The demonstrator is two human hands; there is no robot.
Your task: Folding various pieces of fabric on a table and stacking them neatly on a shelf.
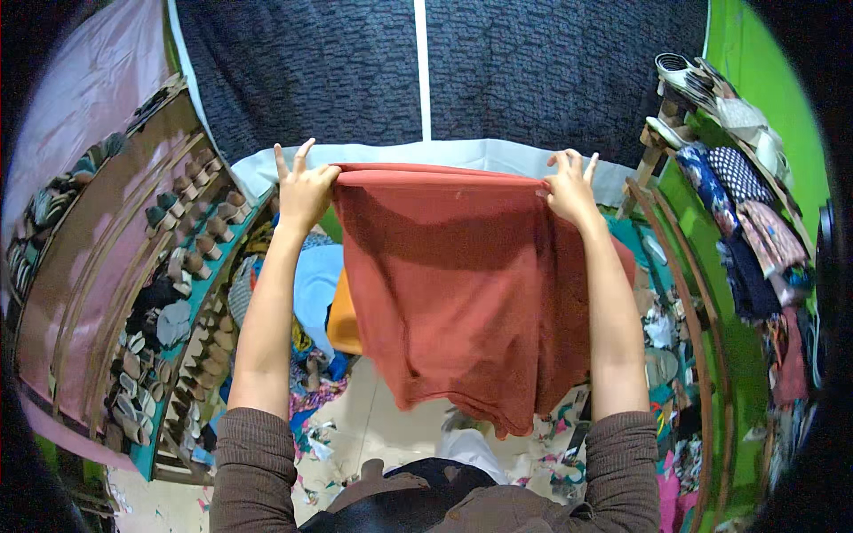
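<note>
A rust-red cloth (pixel 453 284) hangs stretched out in front of me, its top edge folded over and held nearly level. My left hand (pixel 305 197) pinches the upper left corner between thumb and fingers, with other fingers raised. At the upper right my right hand (pixel 571 188) grips the same edge in a like pinch. Both arms reach forward, brown sleeves pushed up toward the elbows. The lower edge of the cloth dangles loose and uneven over the tiled floor. Whether it is a garment or a plain piece of fabric I cannot tell.
Wooden racks with rows of shoes or shoe forms (pixel 191 258) stand on the left. Folded clothes (pixel 742 178) hang over a rack at the right. Blue fabric (pixel 313 289) is heaped behind the cloth. Scraps (pixel 315 440) litter the floor. A dark patterned curtain (pixel 302 71) covers the far side.
</note>
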